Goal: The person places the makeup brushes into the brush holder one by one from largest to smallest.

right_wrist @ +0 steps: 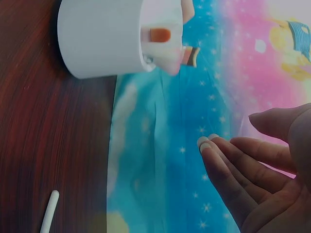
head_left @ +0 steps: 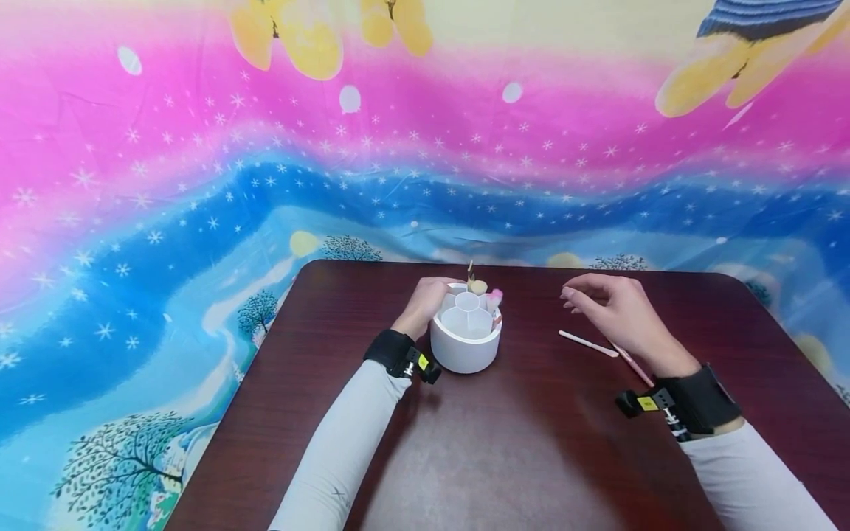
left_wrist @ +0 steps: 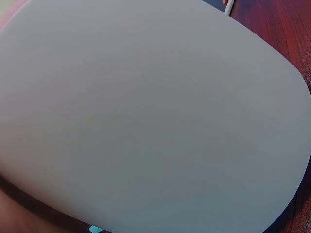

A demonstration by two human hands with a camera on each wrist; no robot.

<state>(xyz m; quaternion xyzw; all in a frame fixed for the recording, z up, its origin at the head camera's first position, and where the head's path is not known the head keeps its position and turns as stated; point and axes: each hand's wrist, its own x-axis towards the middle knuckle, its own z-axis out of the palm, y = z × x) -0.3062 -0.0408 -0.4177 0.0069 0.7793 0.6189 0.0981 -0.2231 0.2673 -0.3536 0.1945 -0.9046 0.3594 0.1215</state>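
A white round brush holder (head_left: 465, 350) with several compartments stands upright on the table. My left hand (head_left: 425, 302) grips its left side near the rim; most of those fingers are hidden behind it. In the left wrist view the holder's pale wall (left_wrist: 160, 116) fills nearly everything. A brush with a pink tip (head_left: 494, 297) and a small brush with a dark, pale-edged tip (right_wrist: 190, 56) poke out of it. To the right my right hand (head_left: 620, 306) hovers above the table, fingers extended and loosely bent, holding nothing. Below it lies a white stick (head_left: 587, 344).
A thin pinkish stick (head_left: 634, 366) lies beside the white one, partly hidden by the right hand and wrist. The dark reddish table (head_left: 319, 383) has its far edge just behind the holder. A colourful printed cloth (head_left: 425, 147) hangs beyond that edge.
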